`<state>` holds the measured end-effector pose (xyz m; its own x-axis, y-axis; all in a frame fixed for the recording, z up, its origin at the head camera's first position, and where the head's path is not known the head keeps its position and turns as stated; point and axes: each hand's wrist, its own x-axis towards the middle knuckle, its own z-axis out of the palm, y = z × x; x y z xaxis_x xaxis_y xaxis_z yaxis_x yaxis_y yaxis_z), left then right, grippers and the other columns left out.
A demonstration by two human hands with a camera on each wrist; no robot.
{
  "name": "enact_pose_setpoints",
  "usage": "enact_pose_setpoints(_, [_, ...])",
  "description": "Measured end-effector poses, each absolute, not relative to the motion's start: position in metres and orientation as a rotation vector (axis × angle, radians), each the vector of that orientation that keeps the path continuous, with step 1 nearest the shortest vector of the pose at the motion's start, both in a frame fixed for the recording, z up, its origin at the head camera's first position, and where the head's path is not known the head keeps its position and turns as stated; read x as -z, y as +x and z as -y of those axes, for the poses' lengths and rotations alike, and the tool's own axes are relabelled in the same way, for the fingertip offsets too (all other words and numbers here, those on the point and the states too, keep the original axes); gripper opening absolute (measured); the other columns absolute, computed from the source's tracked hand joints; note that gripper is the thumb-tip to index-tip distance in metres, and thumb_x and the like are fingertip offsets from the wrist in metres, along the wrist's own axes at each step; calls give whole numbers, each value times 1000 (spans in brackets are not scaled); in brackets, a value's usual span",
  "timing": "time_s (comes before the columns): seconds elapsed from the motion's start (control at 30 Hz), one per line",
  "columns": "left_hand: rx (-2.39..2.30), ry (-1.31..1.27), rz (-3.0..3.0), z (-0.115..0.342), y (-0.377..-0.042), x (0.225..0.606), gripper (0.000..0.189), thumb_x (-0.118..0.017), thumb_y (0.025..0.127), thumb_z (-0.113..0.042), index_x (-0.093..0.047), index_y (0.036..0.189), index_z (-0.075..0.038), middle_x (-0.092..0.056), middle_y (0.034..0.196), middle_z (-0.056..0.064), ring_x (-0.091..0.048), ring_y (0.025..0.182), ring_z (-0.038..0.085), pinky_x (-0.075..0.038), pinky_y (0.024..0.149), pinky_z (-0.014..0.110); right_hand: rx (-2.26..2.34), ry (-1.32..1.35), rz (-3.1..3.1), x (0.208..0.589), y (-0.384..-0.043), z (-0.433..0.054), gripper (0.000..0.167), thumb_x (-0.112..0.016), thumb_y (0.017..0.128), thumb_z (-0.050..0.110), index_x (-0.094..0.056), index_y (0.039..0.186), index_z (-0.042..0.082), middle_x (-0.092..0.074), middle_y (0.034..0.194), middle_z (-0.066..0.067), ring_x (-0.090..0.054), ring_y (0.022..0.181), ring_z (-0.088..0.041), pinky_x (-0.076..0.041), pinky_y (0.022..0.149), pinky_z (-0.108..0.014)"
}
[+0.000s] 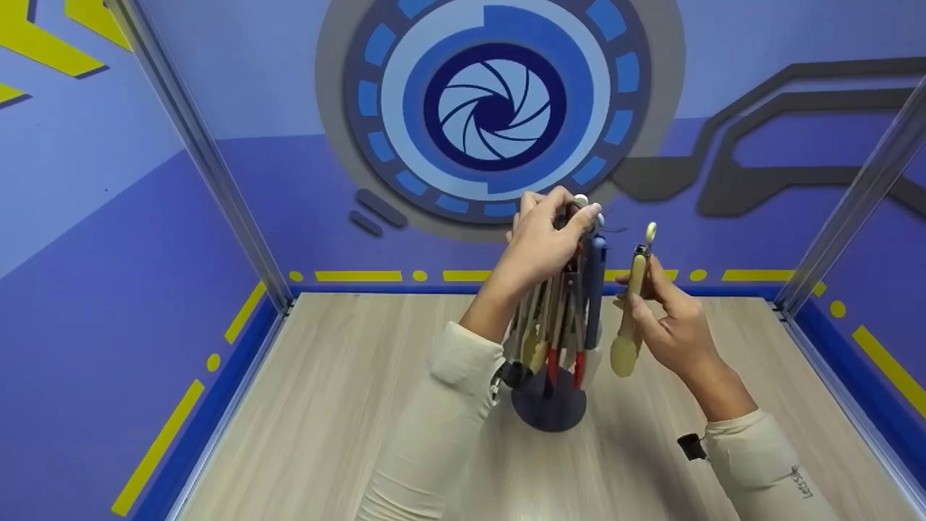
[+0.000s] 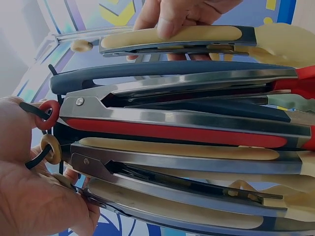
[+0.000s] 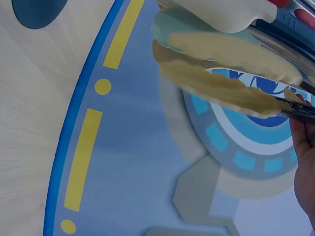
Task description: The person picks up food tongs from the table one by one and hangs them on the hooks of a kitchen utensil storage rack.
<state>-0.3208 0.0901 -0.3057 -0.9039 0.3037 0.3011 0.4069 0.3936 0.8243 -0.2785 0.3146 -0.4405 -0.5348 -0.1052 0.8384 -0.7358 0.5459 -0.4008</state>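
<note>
Several hanging tongs crowd a stand with a round dark base (image 1: pixel 548 412). My left hand (image 1: pixel 539 235) grips the top of that stand, thumb and fingers around the hook end. Close to that hand in the left wrist view hang red-handled tongs (image 2: pixel 177 132), dark blue tongs (image 2: pixel 172 69) and cream-handled tongs (image 2: pixel 187 155), by rings on dark hooks. To the right of the stand, my right hand (image 1: pixel 676 322) pinches pale yellow tongs (image 1: pixel 625 354) by the handle, apart from the stand, with their scalloped tips pointing down. The right wrist view shows those tips (image 3: pixel 216 91) slightly parted.
A wooden table (image 1: pixel 347 405) lies under the stand. Behind it rises a blue patterned wall (image 1: pixel 289 217), with metal posts (image 1: pixel 206 155) at the corners. A dark band piece (image 1: pixel 691 446) sits by the right sleeve.
</note>
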Motion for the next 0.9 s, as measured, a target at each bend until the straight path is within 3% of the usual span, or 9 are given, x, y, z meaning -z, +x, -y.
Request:
enact_pose_setpoints(0.57, [1552, -691, 2545, -89, -324, 307, 27, -56, 108, -55, -60, 104, -29, -43, 127, -1, -46, 120, 22, -28, 110, 52, -911, 706, 2045, 433, -282, -312, 66, -66, 90, -15, -50, 154, -6, -77, 100, -20, -75, 88, -9, -52, 86, -4])
enact_pose_setpoints(0.9, [1553, -695, 2541, -88, -325, 307, 28, -56, 107, -55, -60, 107, -28, -43, 126, -1, -45, 120, 23, -28, 112, 55, -849, 712, 2081, 436, -286, -310, 66, -68, 90, -11, -54, 153, -1, -77, 96, -14, -71, 87, -7, -51, 85, -6])
